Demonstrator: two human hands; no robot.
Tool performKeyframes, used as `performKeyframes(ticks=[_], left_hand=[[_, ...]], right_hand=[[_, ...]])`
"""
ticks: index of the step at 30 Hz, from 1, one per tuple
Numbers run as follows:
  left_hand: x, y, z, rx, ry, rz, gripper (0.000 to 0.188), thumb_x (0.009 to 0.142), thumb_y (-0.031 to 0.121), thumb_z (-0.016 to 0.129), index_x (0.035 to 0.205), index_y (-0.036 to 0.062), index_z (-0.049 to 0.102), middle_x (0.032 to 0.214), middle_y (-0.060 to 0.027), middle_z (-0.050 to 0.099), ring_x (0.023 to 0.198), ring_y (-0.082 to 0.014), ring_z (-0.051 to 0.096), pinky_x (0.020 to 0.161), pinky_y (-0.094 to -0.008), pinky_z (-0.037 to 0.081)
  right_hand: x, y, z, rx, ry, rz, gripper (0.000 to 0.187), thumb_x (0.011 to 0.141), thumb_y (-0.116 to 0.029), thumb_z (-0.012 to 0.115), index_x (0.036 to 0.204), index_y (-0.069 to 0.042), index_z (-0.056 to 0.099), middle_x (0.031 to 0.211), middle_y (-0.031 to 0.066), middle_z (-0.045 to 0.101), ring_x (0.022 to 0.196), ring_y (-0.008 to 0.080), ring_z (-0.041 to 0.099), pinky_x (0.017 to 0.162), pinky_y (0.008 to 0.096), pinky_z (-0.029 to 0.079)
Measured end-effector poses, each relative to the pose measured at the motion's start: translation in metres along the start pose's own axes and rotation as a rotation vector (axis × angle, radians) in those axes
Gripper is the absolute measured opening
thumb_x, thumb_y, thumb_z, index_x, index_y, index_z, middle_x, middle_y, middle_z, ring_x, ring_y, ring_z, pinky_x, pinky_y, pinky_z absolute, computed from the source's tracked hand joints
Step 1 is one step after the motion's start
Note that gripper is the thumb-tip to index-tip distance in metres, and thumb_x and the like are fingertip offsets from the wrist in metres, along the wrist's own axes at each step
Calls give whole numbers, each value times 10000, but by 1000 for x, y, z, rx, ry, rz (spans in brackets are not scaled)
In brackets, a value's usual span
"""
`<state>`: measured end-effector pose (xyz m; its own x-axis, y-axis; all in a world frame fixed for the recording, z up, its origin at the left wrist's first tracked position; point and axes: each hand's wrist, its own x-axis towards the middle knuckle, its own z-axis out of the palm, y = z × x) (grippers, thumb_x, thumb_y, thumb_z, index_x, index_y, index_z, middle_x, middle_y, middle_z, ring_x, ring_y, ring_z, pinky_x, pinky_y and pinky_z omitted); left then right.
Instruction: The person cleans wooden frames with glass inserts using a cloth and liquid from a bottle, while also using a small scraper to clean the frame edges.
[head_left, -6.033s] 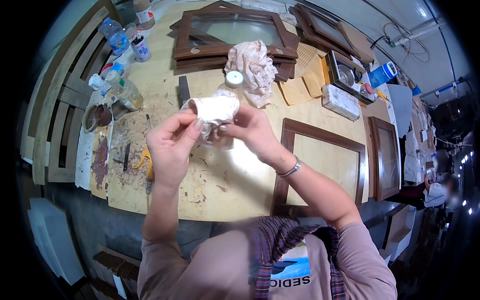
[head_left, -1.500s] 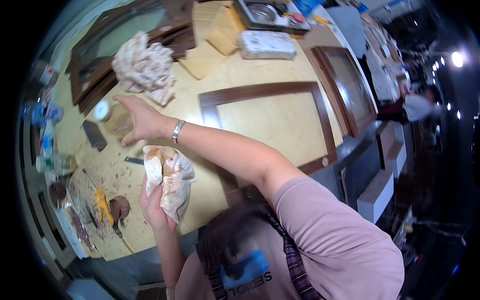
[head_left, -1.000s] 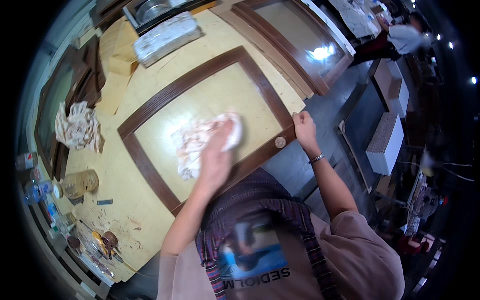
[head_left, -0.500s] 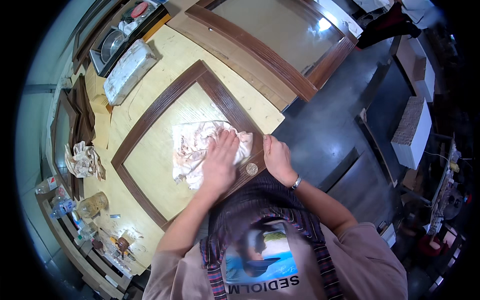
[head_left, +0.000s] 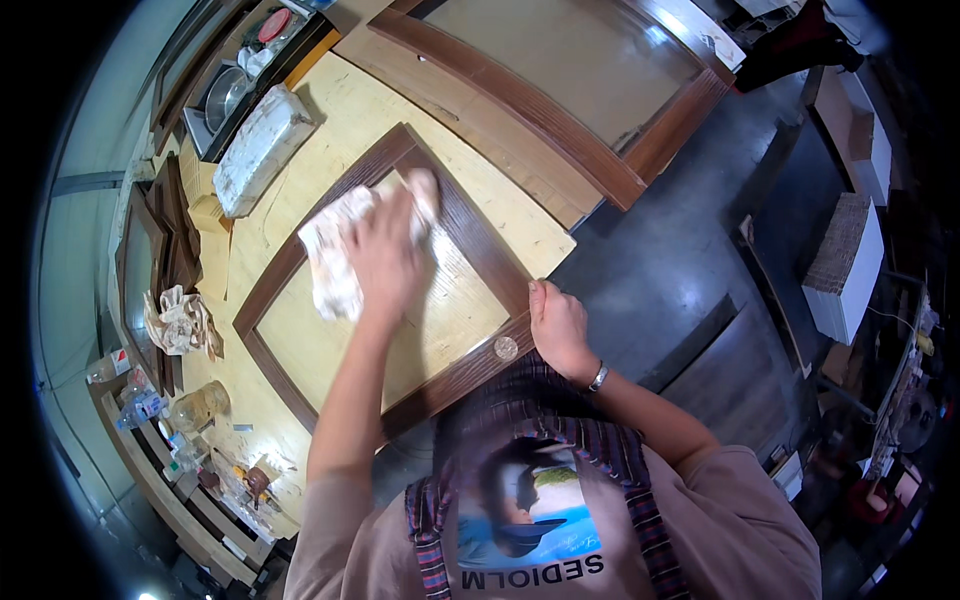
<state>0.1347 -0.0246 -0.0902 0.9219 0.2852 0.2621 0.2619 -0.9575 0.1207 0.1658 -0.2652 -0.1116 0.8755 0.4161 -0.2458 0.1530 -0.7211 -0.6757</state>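
Note:
On the pale worktable [head_left: 540, 225] lies a brown wood-framed cabinet door [head_left: 460, 200] with a clear glass pane [head_left: 455, 300]. My left hand [head_left: 385, 250] presses a crumpled white rag [head_left: 332, 255] with pinkish-brown stains onto the pane, near the far end of the frame. Motion smears its fingers slightly, and part of the rag is bunched under them. My right hand [head_left: 560, 325] is closed round the door's near right corner, thumb on top, with the other fingers mostly hidden. A round speckled disc [head_left: 506, 348] sits on the frame beside it.
Another glazed brown door [head_left: 510, 100] lies beyond. Along the left are a white wrapped block [head_left: 265, 150], a box of supplies [head_left: 235, 95], a second rag [head_left: 182, 320], a plastic jar [head_left: 200, 405] and several bottles [head_left: 140, 405]. White panels [head_left: 845, 265] stand to the right.
My left hand and the rag have slid away from me and to the left across the glass, toward its far end. My right hand keeps its hold on the corner.

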Motion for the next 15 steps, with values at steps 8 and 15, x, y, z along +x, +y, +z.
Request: performKeyframes(ticks=[8, 15], left_hand=[[20, -34, 4, 12, 46, -34, 430, 702, 43, 625, 1131, 47, 660, 1147, -114, 576, 995, -316, 535, 829, -433, 422], [-51, 47, -3, -258, -33, 70, 455, 664, -31, 571, 1109, 9, 661, 1080, -162, 604, 938, -321, 546, 801, -445, 454]], right_hand=[[-1, -2, -2, 9, -20, 12, 360, 1007, -276, 417, 853, -10, 605, 774, 237, 639, 724, 448, 609, 661, 541, 473], [2, -2, -1, 6, -14, 16, 356, 1008, -276, 412, 866, -14, 607, 742, 240, 631, 713, 456, 603, 656, 542, 470]])
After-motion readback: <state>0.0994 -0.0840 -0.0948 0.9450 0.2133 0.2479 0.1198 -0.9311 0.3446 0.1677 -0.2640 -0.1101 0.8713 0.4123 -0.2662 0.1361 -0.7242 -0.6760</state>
